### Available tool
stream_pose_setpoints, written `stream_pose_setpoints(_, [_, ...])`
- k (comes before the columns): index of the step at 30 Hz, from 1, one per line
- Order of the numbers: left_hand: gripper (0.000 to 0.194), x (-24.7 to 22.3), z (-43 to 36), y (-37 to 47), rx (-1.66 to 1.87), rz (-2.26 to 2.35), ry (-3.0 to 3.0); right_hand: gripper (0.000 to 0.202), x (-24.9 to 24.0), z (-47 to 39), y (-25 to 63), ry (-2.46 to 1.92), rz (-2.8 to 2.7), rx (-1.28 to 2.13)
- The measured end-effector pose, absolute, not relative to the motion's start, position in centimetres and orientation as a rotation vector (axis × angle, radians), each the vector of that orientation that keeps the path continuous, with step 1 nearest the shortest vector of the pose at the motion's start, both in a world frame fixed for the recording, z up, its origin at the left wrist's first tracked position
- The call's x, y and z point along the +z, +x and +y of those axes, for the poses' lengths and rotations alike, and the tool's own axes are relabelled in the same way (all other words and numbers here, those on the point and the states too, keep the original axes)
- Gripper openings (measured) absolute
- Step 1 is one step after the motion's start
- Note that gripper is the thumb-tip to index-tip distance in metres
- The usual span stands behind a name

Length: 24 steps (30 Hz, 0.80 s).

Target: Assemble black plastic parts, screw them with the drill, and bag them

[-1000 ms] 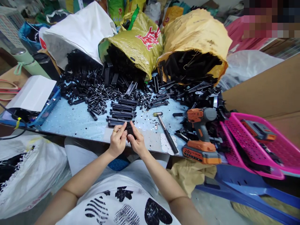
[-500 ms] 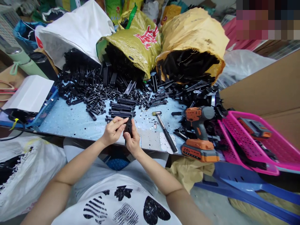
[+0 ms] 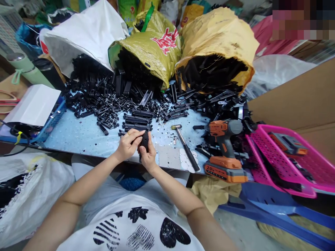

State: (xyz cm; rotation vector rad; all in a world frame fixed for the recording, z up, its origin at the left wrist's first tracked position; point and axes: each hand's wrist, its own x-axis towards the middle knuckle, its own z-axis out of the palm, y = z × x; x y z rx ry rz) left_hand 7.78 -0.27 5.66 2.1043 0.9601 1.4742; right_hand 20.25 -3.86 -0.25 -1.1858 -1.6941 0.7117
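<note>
Between my two hands, just above the table's front edge, is a black plastic part [image 3: 144,140]; its lower end is hidden by my fingers. My right hand [image 3: 148,155] is wrapped round it from the right, thumb across the front. My left hand [image 3: 128,143] is closed on it from the left, its fingertips at the upper end. Right behind my hands lies a row of long black plastic pieces [image 3: 137,120] side by side. A hammer [image 3: 185,146] with a black handle rests to the right of my hands, beside some round white discs [image 3: 186,159].
An orange cordless drill [image 3: 222,148] stands right of the hammer, before pink baskets [image 3: 285,139]. Heaped black parts and small pins [image 3: 107,99] spill from a white sack [image 3: 86,31], a gold sack [image 3: 146,45] and a yellow sack [image 3: 217,35]. A blue basket [image 3: 56,111] sits left.
The black part has turned slightly in my hands and shows a broader face. My fingers have shifted only a little; the whole view has moved slightly.
</note>
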Motion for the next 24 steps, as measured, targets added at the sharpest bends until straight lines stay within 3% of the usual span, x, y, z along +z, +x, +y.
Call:
stream_pose_setpoints(5, [0.037,0.9,-4.0,8.2,1.424,1.53,1.708,0.051,1.2,-0.7,23.1,-1.175,-2.141,0.779])
stream_pose_setpoints(9, [0.045,-0.1,-5.7,6.6,1.057,1.745,2.04,0.04,3.2,6.8,29.9,-1.562,-2.32,0.462])
stream_pose_setpoints(11, [0.05,0.8,-5.4,6.2,0.848,1.622,2.356,0.039,3.9,10.6,33.6,-1.868,-2.238,0.148])
stream_pose_setpoints(16, [0.049,2.4,-3.8,7.7,0.225,0.878,2.855,0.018,4.3,14.9,38.9,-1.979,-2.241,0.083])
stream_pose_setpoints(19, [0.045,2.1,-2.5,8.1,0.059,1.009,2.877,0.016,4.1,14.2,39.5,-1.941,-2.302,0.076])
stream_pose_setpoints(24, [0.04,1.9,-0.1,6.6,0.013,1.34,2.769,0.034,3.8,8.8,38.4,-1.834,-2.385,0.122])
